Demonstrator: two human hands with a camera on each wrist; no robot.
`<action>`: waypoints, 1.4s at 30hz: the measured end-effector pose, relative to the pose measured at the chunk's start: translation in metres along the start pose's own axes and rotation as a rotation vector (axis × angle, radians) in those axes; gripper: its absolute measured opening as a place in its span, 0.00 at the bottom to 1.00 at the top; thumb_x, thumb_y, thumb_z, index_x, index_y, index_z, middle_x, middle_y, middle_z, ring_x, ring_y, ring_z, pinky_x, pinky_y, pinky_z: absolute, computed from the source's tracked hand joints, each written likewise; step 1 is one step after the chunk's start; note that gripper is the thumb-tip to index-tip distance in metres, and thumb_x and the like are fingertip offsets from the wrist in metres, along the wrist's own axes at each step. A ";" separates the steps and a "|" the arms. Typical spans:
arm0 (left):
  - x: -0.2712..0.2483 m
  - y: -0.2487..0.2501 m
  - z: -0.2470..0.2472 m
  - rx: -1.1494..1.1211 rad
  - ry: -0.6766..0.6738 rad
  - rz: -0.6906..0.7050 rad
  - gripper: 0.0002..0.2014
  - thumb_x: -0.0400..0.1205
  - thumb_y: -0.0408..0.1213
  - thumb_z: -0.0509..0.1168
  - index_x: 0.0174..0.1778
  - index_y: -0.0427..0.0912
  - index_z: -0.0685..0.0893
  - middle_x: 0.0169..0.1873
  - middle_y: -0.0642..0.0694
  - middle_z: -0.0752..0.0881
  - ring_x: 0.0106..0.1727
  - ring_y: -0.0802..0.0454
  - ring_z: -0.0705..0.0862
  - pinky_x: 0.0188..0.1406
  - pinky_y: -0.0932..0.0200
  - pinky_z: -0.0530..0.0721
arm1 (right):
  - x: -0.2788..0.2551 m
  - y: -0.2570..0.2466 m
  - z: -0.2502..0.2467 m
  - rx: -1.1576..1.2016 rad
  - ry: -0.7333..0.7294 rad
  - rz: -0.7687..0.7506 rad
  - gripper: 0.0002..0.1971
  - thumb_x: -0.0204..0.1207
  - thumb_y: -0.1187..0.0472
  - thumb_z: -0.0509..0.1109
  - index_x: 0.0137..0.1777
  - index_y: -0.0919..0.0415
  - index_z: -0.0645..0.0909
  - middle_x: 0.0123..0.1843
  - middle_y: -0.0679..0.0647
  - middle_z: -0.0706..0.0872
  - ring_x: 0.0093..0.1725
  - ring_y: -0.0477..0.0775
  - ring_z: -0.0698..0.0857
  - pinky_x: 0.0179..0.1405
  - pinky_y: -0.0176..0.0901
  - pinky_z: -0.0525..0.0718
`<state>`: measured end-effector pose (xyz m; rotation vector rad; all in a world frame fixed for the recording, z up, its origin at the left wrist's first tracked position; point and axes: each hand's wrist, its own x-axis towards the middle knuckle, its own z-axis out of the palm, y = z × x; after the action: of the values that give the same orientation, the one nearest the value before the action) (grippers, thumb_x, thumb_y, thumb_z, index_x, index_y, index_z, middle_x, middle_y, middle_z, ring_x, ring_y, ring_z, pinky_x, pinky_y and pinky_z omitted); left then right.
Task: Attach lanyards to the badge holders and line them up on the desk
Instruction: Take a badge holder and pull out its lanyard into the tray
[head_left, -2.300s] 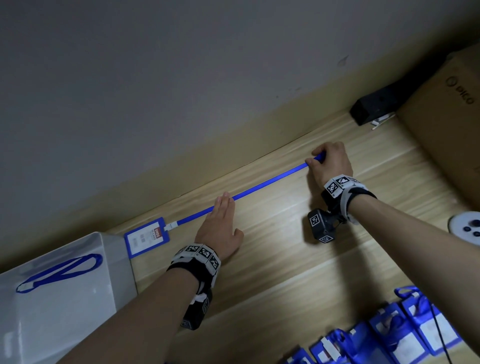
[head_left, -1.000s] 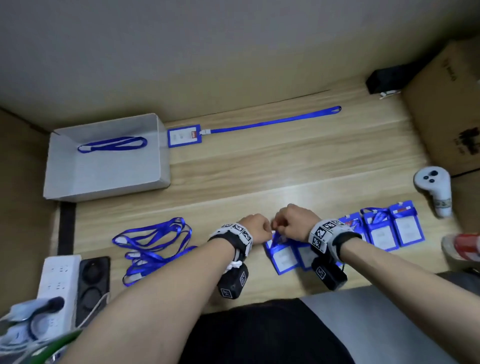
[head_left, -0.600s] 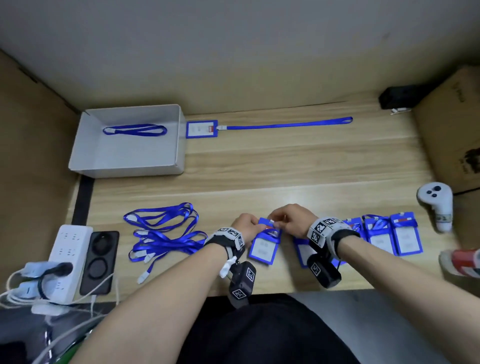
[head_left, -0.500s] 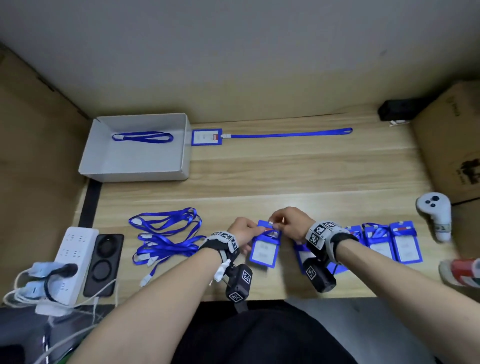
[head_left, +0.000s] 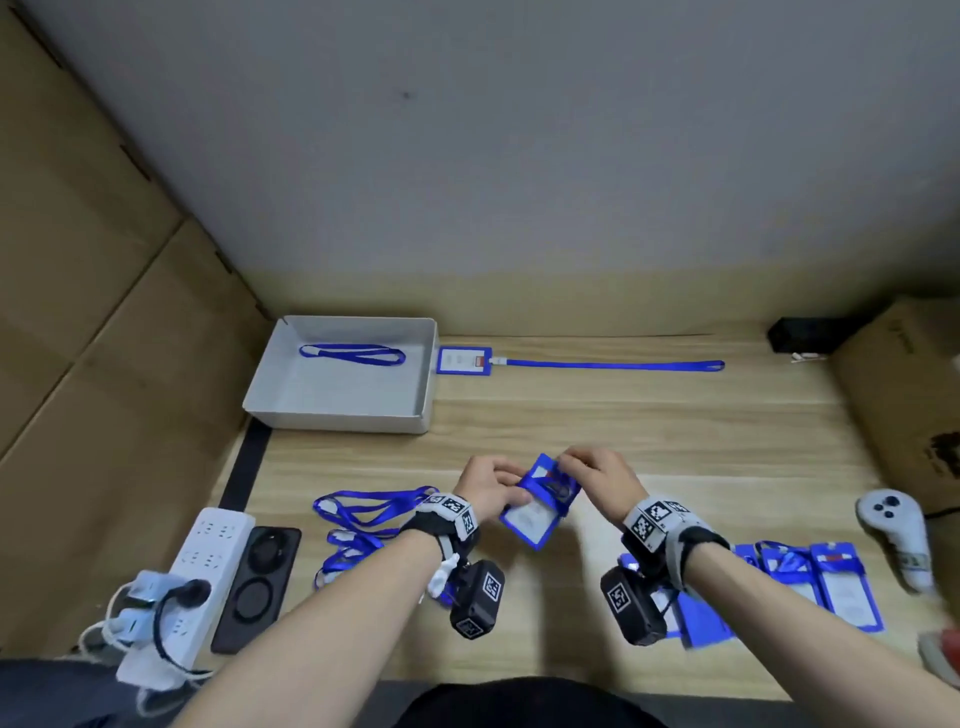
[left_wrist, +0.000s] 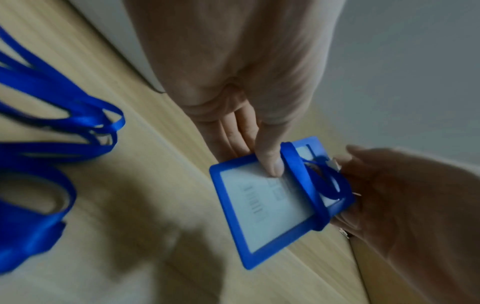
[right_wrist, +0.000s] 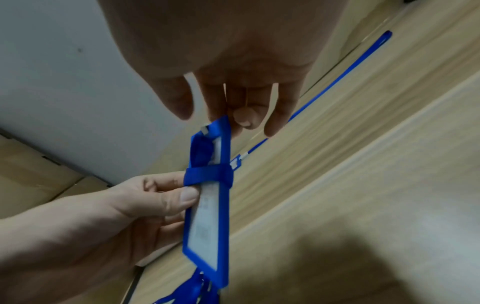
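Note:
Both hands hold one blue badge holder (head_left: 535, 512) above the wooden desk (head_left: 597, 431), a blue lanyard wrapped around it. My left hand (head_left: 491, 486) pinches its side, thumb on the clear window (left_wrist: 270, 164). My right hand (head_left: 592, 473) pinches the top edge by the white clip (right_wrist: 205, 130). A finished badge holder (head_left: 462, 359) lies at the back with its lanyard (head_left: 613, 365) stretched straight to the right. Loose blue lanyards (head_left: 363, 525) are piled at the left. More wrapped badge holders (head_left: 810, 577) lie at the near right.
A shallow white box (head_left: 343, 382) at the back left holds one lanyard (head_left: 353, 354). A white power strip (head_left: 192, 577) and a black device (head_left: 260, 577) sit at the near left. A white controller (head_left: 896, 535) and cardboard boxes (head_left: 914, 405) stand on the right.
After smoothing the finished lanyard at the back, both hands came to the near edge, picked a wrapped badge holder from the row and lifted it off the desk toward the middle.

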<state>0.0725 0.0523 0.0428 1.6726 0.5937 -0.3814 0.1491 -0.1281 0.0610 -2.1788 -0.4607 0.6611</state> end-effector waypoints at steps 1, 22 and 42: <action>0.002 0.005 -0.005 0.001 -0.008 0.013 0.13 0.73 0.19 0.73 0.45 0.41 0.84 0.37 0.47 0.87 0.37 0.55 0.86 0.37 0.62 0.85 | -0.001 -0.006 -0.002 -0.006 0.030 -0.004 0.18 0.74 0.43 0.61 0.40 0.57 0.83 0.34 0.53 0.85 0.37 0.49 0.79 0.43 0.52 0.79; 0.021 0.091 -0.059 0.000 0.365 0.017 0.11 0.81 0.34 0.57 0.54 0.38 0.81 0.52 0.37 0.87 0.49 0.39 0.84 0.48 0.52 0.81 | 0.041 -0.069 -0.016 0.302 0.039 0.031 0.01 0.85 0.65 0.63 0.51 0.59 0.73 0.33 0.57 0.85 0.28 0.52 0.81 0.26 0.42 0.73; 0.022 0.071 -0.090 0.770 0.055 0.277 0.10 0.81 0.37 0.66 0.56 0.49 0.89 0.55 0.48 0.89 0.58 0.48 0.85 0.59 0.54 0.83 | 0.044 -0.055 -0.020 0.259 -0.007 0.225 0.14 0.78 0.62 0.74 0.62 0.58 0.80 0.33 0.53 0.79 0.27 0.47 0.75 0.24 0.40 0.76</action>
<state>0.1240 0.1364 0.1049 2.4729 0.2459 -0.3857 0.1902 -0.0829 0.1009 -1.9971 -0.1243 0.8031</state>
